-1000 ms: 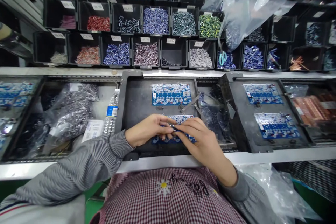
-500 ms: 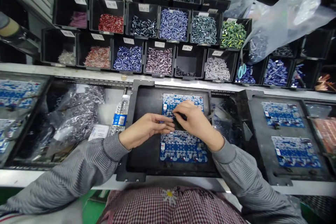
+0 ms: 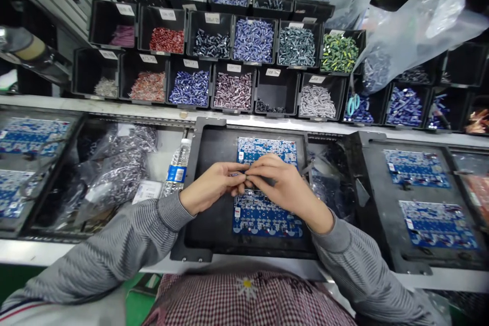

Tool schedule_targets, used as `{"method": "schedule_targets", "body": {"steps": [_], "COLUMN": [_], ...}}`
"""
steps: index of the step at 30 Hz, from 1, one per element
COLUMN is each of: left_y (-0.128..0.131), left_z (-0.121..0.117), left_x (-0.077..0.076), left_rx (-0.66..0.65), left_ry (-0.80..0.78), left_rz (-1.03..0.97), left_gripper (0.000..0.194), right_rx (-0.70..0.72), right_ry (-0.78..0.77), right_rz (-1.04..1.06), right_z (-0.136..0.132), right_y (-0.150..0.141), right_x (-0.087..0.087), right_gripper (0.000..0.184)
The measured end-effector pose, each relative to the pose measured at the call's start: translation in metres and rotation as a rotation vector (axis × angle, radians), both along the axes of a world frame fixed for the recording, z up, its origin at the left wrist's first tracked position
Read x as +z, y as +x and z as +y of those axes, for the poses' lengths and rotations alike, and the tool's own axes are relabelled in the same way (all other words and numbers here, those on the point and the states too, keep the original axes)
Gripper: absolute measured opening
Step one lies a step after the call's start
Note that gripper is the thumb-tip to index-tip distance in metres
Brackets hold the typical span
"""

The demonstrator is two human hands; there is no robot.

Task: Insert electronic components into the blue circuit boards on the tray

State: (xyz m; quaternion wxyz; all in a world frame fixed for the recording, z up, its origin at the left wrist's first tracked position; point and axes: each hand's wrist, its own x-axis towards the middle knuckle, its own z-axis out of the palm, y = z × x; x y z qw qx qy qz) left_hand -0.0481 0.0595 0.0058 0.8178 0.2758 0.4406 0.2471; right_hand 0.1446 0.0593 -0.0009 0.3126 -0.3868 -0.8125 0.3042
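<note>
My left hand is closed in a pinch, and a sliver of something small and bluish shows between its thumb and fingers. Meeting it fingertip to fingertip, my right hand also pinches; whatever lies in its fingers is too small to make out. Both hands hover over two blue circuit boards, one behind the other, in a black tray. The far circuit board is partly covered by my right hand. Most of the near circuit board shows, with white labels and small parts on it.
Behind the tray stand rows of black bins with loose components. A water bottle and bagged parts are to the left. Another tray holds boards at right. Scissors and a plastic bag hang by the bins.
My right hand has come left, off the far board, to meet my left hand. My left fingers, stretched out before, have closed into a pinch. The view has shifted slightly.
</note>
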Motion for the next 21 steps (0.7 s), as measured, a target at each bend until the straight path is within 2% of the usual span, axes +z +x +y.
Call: {"method": "schedule_targets", "body": {"steps": [3, 6, 10, 14, 21], "left_y": [0.004, 0.008, 0.012, 0.012, 0.01], "left_z": [0.002, 0.004, 0.006, 0.007, 0.006], "left_x": [0.004, 0.006, 0.004, -0.002, -0.008], "left_rx": [-0.013, -0.038, -0.033, -0.071, -0.041], "left_ry": [-0.004, 0.003, 0.092, 0.147, 0.185], "left_rz": [-0.018, 0.01, 0.121, 0.21, 0.172], "left_gripper": [0.03, 0.025, 0.024, 0.022, 0.018], "right_rx": [-0.078, -0.162, -0.15, -0.144, -0.138], "right_ry": [0.003, 0.018, 0.006, 0.014, 0.018], "right_rz": [-0.048, -0.185, -0.282, -0.307, -0.349], "right_z": [0.002, 0.008, 0.012, 0.012, 0.012], "right_y": [0.01, 0.024, 0.032, 0.029, 0.028], "right_x": [0.002, -0.005, -0.013, -0.013, -0.012], "right_gripper": [0.012, 0.012, 0.015, 0.016, 0.02]}}
